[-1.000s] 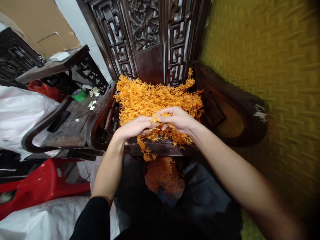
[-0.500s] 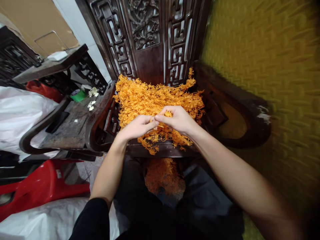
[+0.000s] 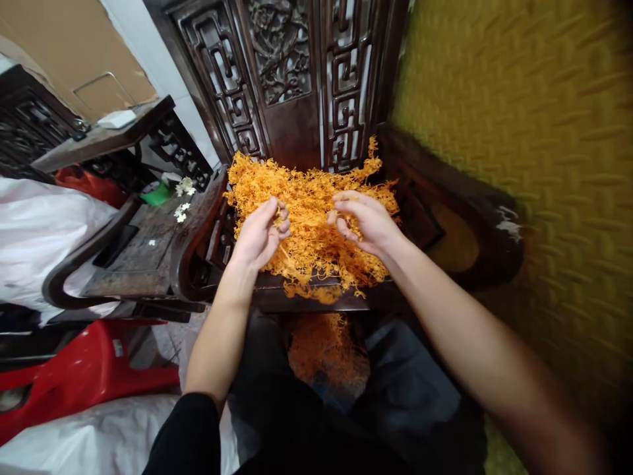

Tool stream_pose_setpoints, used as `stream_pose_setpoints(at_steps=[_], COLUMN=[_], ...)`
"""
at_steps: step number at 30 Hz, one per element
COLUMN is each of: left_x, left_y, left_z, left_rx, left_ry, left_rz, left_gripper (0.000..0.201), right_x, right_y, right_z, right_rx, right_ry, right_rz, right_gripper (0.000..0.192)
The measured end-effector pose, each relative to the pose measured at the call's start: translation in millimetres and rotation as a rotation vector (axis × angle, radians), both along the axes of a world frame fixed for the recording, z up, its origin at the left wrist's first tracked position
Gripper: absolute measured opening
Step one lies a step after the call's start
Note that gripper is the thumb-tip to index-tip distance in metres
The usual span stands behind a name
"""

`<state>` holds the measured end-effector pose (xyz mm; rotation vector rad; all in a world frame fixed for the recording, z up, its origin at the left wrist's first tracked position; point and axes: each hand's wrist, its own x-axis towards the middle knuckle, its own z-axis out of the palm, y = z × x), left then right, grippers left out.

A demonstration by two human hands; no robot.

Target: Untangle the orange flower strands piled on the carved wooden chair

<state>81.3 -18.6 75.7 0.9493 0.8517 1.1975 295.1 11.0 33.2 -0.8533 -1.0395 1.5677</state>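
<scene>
Both hands hover apart over the orange sprig heap (image 3: 309,231) on the carved chair (image 3: 297,99); left hand (image 3: 260,231) loosely curled, right hand (image 3: 368,221) half-open, whether either pinches strands I cannot tell.

A tangled heap of orange sprigs (image 3: 311,218) (frilly, thin-stemmed) lies piled on the dark carved chair seat, some spilling below.

The left hand (image 3: 260,232) and right hand (image 3: 368,222) have parted, fingers loosened.
</scene>
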Motion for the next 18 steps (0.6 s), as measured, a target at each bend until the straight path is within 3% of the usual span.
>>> stream_pose_setpoints(at_steps=[3,8,12,15,18], left_x=[3,6,6,4,1], left_y=[2,-3,-4,-4,-2], left_z=[6.2,16.2,18.4,19.6,17.9], left_rx=[0.007,0.076,0.112,0.123,0.115], left_ry=[-0.051,-0.035,-0.078,-0.050,-0.017], left_rz=[0.081,0.166,0.187,0.228,0.260], left_gripper=[0.028,0.033,0.034,0.034,0.038], right_x=[-7,-7,-11,-19,-23], right_y=[-7,-10,-15,-18,-20], right_z=[2.0,2.4,2.7,3.1,4.7], right_rx=[-0.011,0.071,0.275,0.499,0.498], right_ry=[0.006,-0.113,-0.448,-0.652,-0.670], right_rz=[0.050,0.144,0.216,0.163,0.136], right_gripper=[0.041,0.034,0.043,0.022,0.026])
